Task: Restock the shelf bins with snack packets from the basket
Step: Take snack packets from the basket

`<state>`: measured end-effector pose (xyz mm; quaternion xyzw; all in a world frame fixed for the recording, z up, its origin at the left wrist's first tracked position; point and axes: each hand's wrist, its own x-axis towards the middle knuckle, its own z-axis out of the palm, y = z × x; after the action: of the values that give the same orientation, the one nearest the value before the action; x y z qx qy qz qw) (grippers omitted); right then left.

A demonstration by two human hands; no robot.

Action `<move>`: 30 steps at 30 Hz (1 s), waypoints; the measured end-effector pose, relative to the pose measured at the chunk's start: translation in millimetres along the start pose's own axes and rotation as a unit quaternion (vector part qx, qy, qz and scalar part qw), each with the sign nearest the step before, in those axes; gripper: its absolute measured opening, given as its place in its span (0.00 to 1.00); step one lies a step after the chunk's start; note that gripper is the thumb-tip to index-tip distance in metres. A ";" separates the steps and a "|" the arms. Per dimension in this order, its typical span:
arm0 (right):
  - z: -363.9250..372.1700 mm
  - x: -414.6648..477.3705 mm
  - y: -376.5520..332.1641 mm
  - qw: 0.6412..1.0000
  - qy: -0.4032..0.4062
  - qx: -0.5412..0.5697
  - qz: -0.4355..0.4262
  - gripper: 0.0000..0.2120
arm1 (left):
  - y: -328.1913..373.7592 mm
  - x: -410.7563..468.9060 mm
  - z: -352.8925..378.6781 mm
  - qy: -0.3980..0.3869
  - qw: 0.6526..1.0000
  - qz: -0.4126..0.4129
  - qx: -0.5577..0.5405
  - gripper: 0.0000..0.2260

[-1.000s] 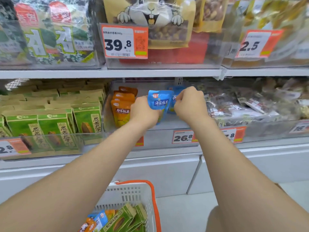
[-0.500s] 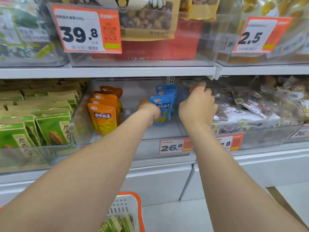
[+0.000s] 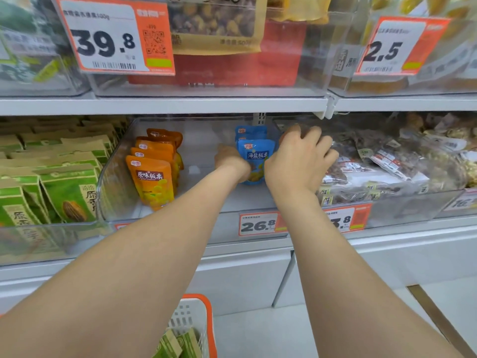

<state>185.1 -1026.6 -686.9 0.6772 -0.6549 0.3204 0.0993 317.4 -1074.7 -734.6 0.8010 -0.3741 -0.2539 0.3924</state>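
Now the blue sea-salt chestnut snack packet [image 3: 255, 156] stands upright on the floor of the clear plastic shelf bin [image 3: 206, 200], just in front of the row of matching blue packets [image 3: 249, 131]; a second ago both hands held it up nearer the bin's front. The left hand [image 3: 231, 161] reaches into the bin and holds the packet's lower left edge, most of its fingers hidden behind the wrist. The right hand [image 3: 300, 161] has left the packet's top and sits at its right side, fingers bent over the bin's right wall; whether it grips anything cannot be told. Orange chestnut packets [image 3: 152, 182] stand at the bin's left. Below, less of the white plastic basket with an orange rim [image 3: 198, 313] shows than before.
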 end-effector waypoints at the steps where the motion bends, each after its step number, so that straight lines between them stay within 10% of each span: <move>1: -1.8 -2.1 -3.0 1.000 0.002 -0.011 -0.008 0.18 | -0.3 -3.4 -3.8 0.010 1.000 0.013 0.013 0.31; 6: -20.0 -19.1 -25.3 0.995 -0.040 -0.003 -0.095 0.14 | -10.2 -48.4 -45.7 0.054 0.983 0.132 0.116 0.22; 15: -59.7 -79.7 -55.5 0.937 -0.243 0.129 -0.216 0.09 | -90.7 -161.4 -140.4 0.119 0.850 0.479 0.182 0.03; 23: -82.9 -194.2 -89.5 0.807 -0.474 -0.029 -0.352 0.13 | -211.0 -223.2 -176.8 -0.027 0.899 0.315 0.303 0.03; 30: -51.6 -276.5 -65.9 0.734 -0.544 -0.090 -0.396 0.06 | -316.1 -244.7 -165.1 -0.266 0.874 0.109 0.393 0.07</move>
<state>249.6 -762.3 -784.1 0.9220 -0.2953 -0.2317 -0.0951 414.9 -676.5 -872.7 0.7455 -0.6183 -0.2450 -0.0433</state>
